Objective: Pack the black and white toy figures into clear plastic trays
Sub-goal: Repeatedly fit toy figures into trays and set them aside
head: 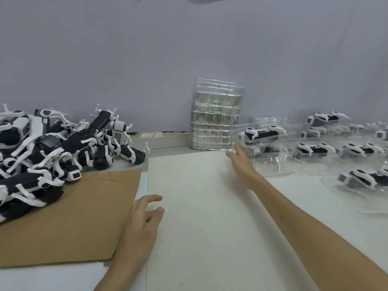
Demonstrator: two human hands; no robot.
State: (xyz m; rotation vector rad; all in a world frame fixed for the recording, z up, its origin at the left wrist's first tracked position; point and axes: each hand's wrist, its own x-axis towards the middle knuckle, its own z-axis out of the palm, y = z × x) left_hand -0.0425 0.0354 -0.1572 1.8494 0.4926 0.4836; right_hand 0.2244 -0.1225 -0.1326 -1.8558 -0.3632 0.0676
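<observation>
**A:** The right hand (241, 166) is stretched out flat with straight fingers and holds nothing. Its tips are just beside the foot of the stack of empty clear trays (216, 114).

**B:** And right next to the nearest packed tray (262, 134). I can't tell whether it's touching either one.

**A:** The left hand (142, 221) is loosely curled and empty, sitting at the edge of the cardboard sheet (73, 217).

**B:** That looks like a sensible spot, since the pile of black and white toy figures (52, 154) is heaped on that cardboard, well within reach.

**A:** So loose figures are on the left, the empties stand against the wall in the middle, and the filled trays (315, 148) are spread out on the right.

**B:** The white sheet (199, 206) between them looks like the packing spot. My guess is the next thing needed is a fresh tray.
</observation>
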